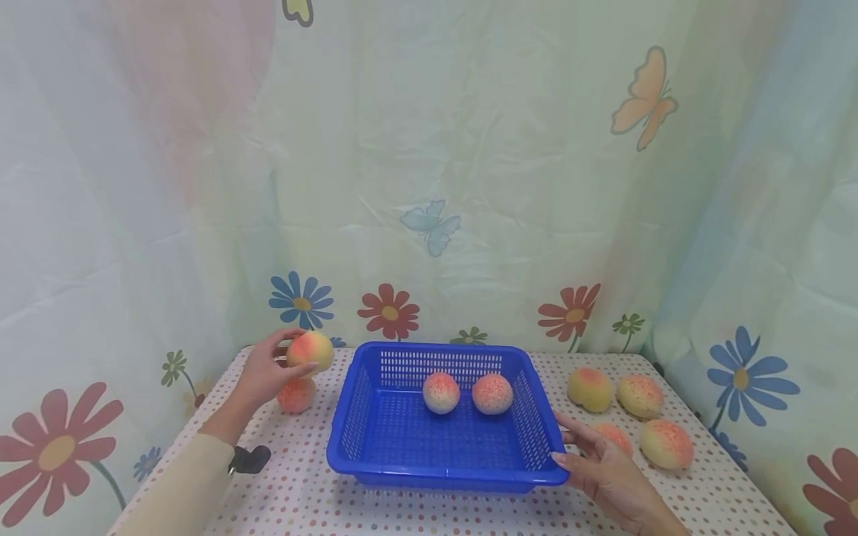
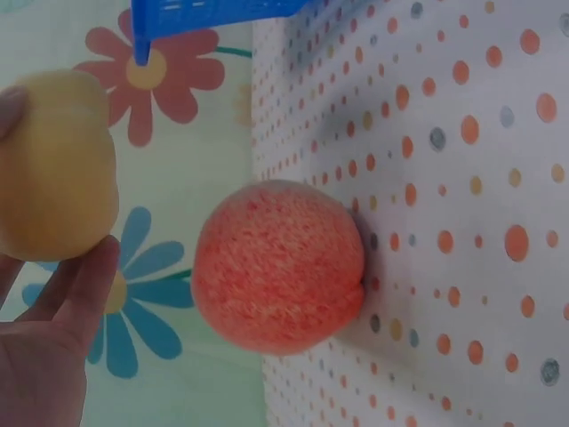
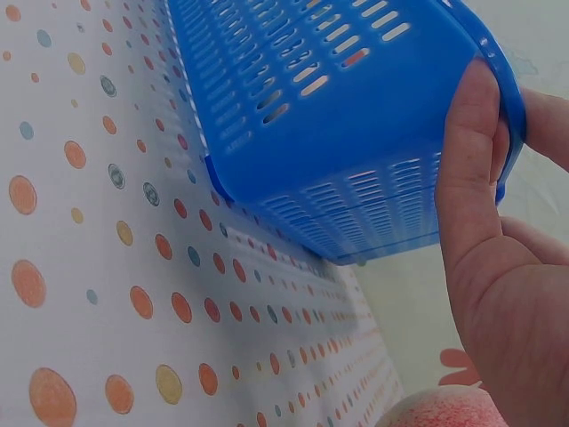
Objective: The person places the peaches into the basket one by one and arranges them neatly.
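Observation:
In the head view my left hand point(image 1: 264, 371) grips a yellow peach with a red blush point(image 1: 313, 351), raised over the table left of the basket. Just below it a redder peach point(image 1: 296, 395) rests on the tablecloth; the left wrist view shows that speckled peach point(image 2: 277, 267) close up. My right hand point(image 1: 603, 473) pinches the right rim of a blue plastic basket point(image 1: 445, 473), thumb and fingers on either side of the edge. Inside the basket, towards the back right, sit two speckled peaches, one point(image 1: 441, 393) beside the other point(image 1: 492, 394).
Right of the basket lie several more peaches, among them a yellow one point(image 1: 590, 389) and a speckled one point(image 1: 666, 444); my right hand partly covers another point(image 1: 614, 439). A dotted cloth point(image 1: 288, 491) covers the table. A flowered curtain point(image 1: 469, 149) hangs behind and at both sides.

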